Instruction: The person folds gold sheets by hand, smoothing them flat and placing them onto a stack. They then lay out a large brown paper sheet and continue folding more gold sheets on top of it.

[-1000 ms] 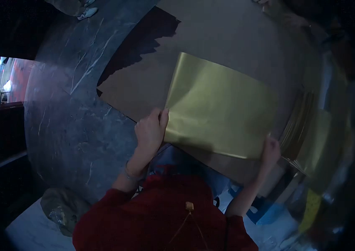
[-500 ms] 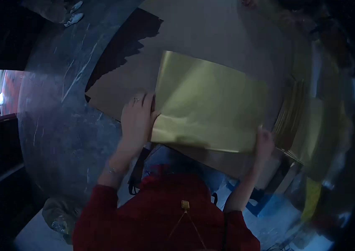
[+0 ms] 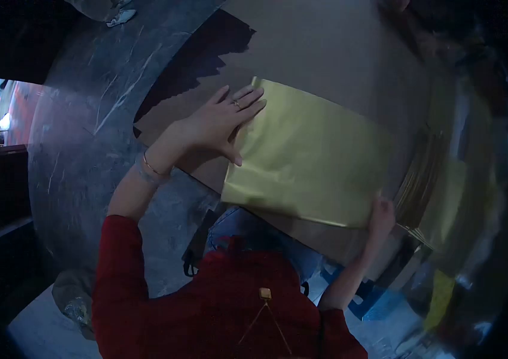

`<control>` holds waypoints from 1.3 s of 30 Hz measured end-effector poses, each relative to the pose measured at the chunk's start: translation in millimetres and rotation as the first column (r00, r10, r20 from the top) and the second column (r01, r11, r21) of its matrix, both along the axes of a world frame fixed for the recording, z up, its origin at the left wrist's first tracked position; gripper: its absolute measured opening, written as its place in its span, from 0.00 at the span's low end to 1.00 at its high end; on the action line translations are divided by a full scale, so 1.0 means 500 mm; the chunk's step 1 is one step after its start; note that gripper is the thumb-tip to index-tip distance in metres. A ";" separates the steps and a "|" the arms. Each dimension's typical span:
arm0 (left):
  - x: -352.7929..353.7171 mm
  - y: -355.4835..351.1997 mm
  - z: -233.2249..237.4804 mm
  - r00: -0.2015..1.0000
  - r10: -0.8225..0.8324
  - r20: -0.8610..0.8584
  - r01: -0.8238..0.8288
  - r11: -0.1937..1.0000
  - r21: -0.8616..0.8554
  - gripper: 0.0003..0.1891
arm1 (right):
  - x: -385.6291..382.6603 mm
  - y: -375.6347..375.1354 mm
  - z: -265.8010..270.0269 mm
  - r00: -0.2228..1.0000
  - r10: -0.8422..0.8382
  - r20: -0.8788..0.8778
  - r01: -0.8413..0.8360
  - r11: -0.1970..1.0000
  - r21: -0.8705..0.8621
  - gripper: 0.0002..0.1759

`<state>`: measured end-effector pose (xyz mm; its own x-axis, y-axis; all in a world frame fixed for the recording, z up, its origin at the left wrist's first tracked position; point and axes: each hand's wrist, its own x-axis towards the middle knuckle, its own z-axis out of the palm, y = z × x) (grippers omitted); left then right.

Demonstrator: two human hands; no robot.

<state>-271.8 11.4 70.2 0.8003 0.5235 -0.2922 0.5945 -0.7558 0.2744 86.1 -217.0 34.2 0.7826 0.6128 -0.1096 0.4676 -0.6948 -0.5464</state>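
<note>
A shiny gold sheet (image 3: 310, 158), which looks like paper or foil, lies on the brown board in front of me. My left hand (image 3: 221, 122) rests along its left edge with fingers spread, the fingertips on its upper left part and the thumb lower down. At the lower right corner, my right hand (image 3: 381, 216) is closed on the edge of the sheet, its fingers partly hidden. The sheet's left edge stands slightly curled, and a crease runs along its lower part.
Brown board (image 3: 325, 48) covers the tabletop, with a torn dark patch (image 3: 206, 57) at its left. A stack of gold-edged sheets (image 3: 424, 179) lies on the right. A blue stool (image 3: 370, 299) stands below right. Another person's shoe (image 3: 121, 18) shows at the top left.
My left hand has moved up along the sheet's left edge and spread its fingers onto it. My right hand stays at the lower right corner. The view has shifted slightly.
</note>
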 end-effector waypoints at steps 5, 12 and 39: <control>-0.008 0.006 -0.012 0.998 -0.039 0.039 0.039 0.999 0.004 0.70 | 0.010 -0.007 -0.015 1.000 -0.021 -0.016 0.021 1.000 -0.015 0.21; -0.013 0.007 -0.015 0.994 -0.046 0.100 0.048 0.999 -0.018 0.70 | 0.009 -0.008 -0.015 0.999 -0.021 0.043 0.023 0.999 -0.026 0.23; 0.003 0.006 -0.008 0.999 -0.004 0.033 0.005 1.000 -0.014 0.70 | 0.004 -0.007 -0.004 0.999 -0.045 -0.003 0.045 0.996 -0.078 0.22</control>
